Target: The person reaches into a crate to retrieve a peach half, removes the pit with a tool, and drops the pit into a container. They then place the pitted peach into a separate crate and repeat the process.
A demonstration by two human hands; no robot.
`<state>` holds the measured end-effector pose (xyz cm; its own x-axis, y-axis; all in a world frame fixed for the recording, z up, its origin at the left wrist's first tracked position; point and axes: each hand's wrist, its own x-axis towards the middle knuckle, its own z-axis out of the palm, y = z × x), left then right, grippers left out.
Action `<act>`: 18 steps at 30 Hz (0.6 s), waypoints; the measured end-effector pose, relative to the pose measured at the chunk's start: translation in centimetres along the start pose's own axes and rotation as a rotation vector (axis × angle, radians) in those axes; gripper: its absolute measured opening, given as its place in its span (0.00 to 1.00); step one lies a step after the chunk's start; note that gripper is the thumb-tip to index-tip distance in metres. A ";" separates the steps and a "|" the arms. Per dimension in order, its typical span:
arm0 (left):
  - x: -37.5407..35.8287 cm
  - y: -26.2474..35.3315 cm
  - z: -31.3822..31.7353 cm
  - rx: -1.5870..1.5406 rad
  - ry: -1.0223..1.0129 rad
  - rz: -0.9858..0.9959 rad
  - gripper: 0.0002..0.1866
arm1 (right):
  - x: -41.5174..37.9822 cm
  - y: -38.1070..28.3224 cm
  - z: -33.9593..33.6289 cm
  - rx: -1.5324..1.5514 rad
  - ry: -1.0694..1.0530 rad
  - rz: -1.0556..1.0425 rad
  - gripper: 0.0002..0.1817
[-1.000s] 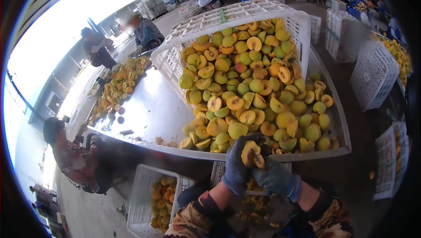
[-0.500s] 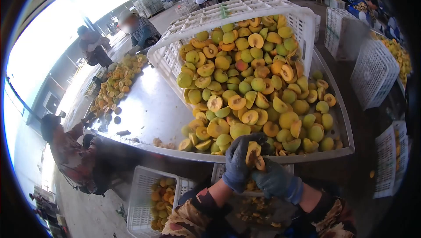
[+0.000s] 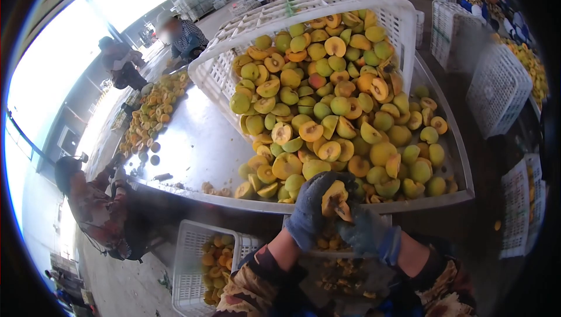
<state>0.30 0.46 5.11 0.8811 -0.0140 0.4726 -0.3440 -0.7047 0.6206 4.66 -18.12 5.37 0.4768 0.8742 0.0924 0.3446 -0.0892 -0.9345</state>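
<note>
My left hand, in a grey-blue work glove, is closed around a peach half with its cut, brownish-orange face turned up. Close against the lower right of that fruit is my right hand, also gloved, its fingers curled. Whatever the right fingers hold is hidden. Both hands are at the near edge of a metal table. Just beyond them lies a heap of yellow-green peach halves, spilling from a white plastic crate tipped on its side.
Below left stands a white crate with peach halves in it. Fruit scraps lie beneath my hands. A person is at the table's left side, near another fruit pile. Stacked crates stand to the right.
The peach half has turned slightly in my left hand, and both hands stay together. My view has shifted a little, so the heap appears higher.
</note>
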 end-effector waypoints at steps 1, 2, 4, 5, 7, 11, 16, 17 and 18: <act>-0.3 -0.4 0.4 -0.073 0.043 -0.026 0.27 | 0.0 0.8 0.4 -0.068 0.051 -0.087 0.10; -0.6 -0.6 0.9 -0.146 0.088 -0.049 0.26 | 0.0 1.5 0.6 -0.089 0.084 -0.134 0.10; 0.1 0.6 1.2 -0.349 0.163 -0.131 0.23 | -0.3 2.8 1.0 -0.085 0.134 -0.182 0.10; 1.0 3.0 0.9 -0.481 0.189 -0.194 0.22 | -0.4 2.4 0.8 0.022 0.100 -0.094 0.09; 1.5 4.1 0.9 -0.689 0.198 -0.331 0.19 | -0.7 -0.3 -0.5 0.313 -0.003 0.180 0.08; 1.1 3.0 0.8 -0.551 0.095 -0.308 0.17 | -1.1 -0.7 -0.9 0.795 -0.199 0.399 0.09; 1.0 3.2 0.3 -0.849 0.064 -0.551 0.18 | -0.5 -3.3 -0.3 0.439 -0.057 0.446 0.12; 1.1 3.2 -0.3 -0.909 0.028 -0.589 0.18 | -0.5 -3.4 -0.1 0.424 -0.006 0.438 0.12; 1.2 3.1 -0.6 -0.969 -0.007 -0.624 0.22 | -0.6 -3.0 0.2 0.397 -0.007 0.395 0.12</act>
<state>0.07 -1.33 7.97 0.9864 0.1391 -0.0873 0.0502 0.2508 0.9667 3.18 -18.28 8.03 0.5021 0.8140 -0.2920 -0.1907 -0.2251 -0.9555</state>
